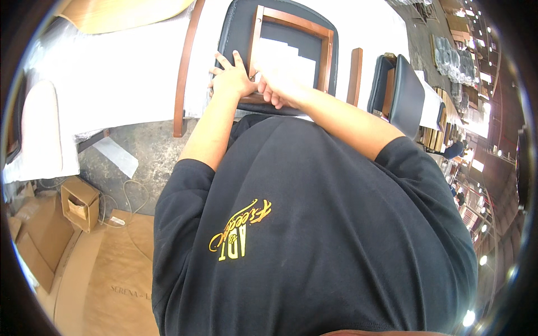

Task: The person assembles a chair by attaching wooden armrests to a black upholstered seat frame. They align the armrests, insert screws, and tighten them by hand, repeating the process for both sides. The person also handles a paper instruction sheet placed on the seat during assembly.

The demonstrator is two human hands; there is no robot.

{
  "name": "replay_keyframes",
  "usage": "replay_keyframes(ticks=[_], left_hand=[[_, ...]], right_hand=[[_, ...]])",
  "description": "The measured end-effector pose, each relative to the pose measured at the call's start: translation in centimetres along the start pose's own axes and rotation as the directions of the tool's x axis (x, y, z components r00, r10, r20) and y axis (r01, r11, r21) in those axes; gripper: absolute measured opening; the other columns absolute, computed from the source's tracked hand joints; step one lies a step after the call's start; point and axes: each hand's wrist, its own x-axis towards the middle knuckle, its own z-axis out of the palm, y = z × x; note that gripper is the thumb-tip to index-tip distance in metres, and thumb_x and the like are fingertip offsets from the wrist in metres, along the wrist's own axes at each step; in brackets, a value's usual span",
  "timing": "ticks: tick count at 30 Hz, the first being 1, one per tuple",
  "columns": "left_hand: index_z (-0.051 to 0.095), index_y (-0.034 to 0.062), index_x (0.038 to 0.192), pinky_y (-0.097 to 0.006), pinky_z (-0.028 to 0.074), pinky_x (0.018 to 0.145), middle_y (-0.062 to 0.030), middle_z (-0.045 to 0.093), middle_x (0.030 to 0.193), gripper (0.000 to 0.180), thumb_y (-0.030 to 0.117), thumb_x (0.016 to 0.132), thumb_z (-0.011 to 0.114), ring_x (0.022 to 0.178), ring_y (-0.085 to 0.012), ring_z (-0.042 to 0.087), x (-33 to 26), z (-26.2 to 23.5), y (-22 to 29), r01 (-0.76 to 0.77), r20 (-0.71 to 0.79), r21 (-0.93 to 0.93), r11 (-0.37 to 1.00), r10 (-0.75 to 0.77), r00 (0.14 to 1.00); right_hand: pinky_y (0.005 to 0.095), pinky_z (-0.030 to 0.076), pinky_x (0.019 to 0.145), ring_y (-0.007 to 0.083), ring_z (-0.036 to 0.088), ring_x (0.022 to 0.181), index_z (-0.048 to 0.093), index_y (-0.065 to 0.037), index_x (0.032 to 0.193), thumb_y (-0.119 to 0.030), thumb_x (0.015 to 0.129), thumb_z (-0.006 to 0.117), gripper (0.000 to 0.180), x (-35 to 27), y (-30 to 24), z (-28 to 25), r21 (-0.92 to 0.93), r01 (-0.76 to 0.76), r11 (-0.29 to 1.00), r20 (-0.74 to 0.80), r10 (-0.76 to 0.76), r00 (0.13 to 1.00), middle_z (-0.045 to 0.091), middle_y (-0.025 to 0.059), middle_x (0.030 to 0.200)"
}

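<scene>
A black padded seat point(238, 28) lies on the white-covered table point(129, 84) with a brown wooden frame point(291, 19) on top of it. White sheets point(305, 73) show inside the frame. My left hand point(231, 78) rests at the frame's near left corner, fingers spread over the seat's edge. Beside it, my right hand point(277, 87) is closed at the same corner, its fingers curled. A small dark thing shows between the two hands, but what the right hand grips is too small and hidden to name.
Loose brown wooden bars point(188, 61) lie on either side of the seat. Further right stand black padded panels point(406, 92). A curved light-wood panel point(123, 14) is at the far left. On the floor are a cardboard box point(81, 204), cardboard sheets point(120, 269) and a cord.
</scene>
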Motion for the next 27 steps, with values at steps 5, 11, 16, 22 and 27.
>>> replay_keyframes(ticks=[5,11,16,22,27], left_hand=[[0.011,0.0152,0.169,-0.073,0.043,0.107,-0.0344,-0.002,0.170,0.116,0.069,0.085,0.070,0.150,-0.0595,0.024,0.2,-0.1,-0.1,0.004,0.039,0.008,1.000,-0.004,0.999],[0.012,0.0150,0.169,-0.073,0.043,0.106,-0.0350,-0.001,0.169,0.116,0.069,0.085,0.070,0.149,-0.0603,0.025,-0.8,-1.1,-0.2,-0.010,0.040,-0.011,1.000,0.010,0.999],[0.012,0.0144,0.169,-0.073,0.043,0.106,-0.0357,-0.001,0.169,0.115,0.071,0.086,0.068,0.149,-0.0606,0.025,-1.2,-1.8,0.0,0.004,0.055,0.006,1.000,-0.005,0.999],[0.011,0.0147,0.169,-0.073,0.043,0.106,-0.0351,-0.002,0.169,0.118,0.067,0.084,0.073,0.150,-0.0604,0.024,-1.2,-2.0,0.0,0.003,0.051,-0.036,0.999,-0.001,0.999],[0.009,0.0151,0.169,-0.073,0.044,0.106,-0.0339,-0.005,0.170,0.122,0.063,0.081,0.079,0.150,-0.0601,0.023,-1.3,-2.2,-0.1,0.015,0.075,-0.064,0.998,-0.010,0.997]], right_hand=[[0.0287,0.046,0.051,0.0103,0.049,0.049,0.061,-0.008,0.082,-0.044,0.108,0.040,0.049,2.0,0.4,0.7,-0.004,-0.029,1.000,-0.022,0.029,0.999,0.056,0.0002,0.063],[0.0357,0.051,0.058,0.0144,0.054,0.054,0.065,-0.007,0.084,-0.035,0.107,0.040,0.044,3.0,-3.4,-0.2,-0.256,-0.209,0.944,0.024,0.222,0.975,0.059,0.0028,0.067],[0.0442,0.059,0.078,0.0283,0.071,0.078,0.073,0.001,0.099,-0.029,0.105,0.053,0.036,2.7,-4.3,-0.2,-0.931,0.322,0.174,0.303,-0.126,0.945,0.072,0.0169,0.082],[0.0425,0.060,0.083,0.0329,0.075,0.092,0.074,0.004,0.105,-0.037,0.102,0.064,0.042,1.8,-4.1,-0.3,-0.932,0.363,0.000,0.355,-0.204,0.912,0.074,0.0218,0.086],[0.0288,0.056,0.049,0.0162,0.069,0.057,0.072,0.002,0.099,-0.065,0.100,0.058,0.069,-0.6,-5.4,-1.8,-0.597,-0.110,0.795,0.130,0.231,0.964,0.071,0.0117,0.074]])
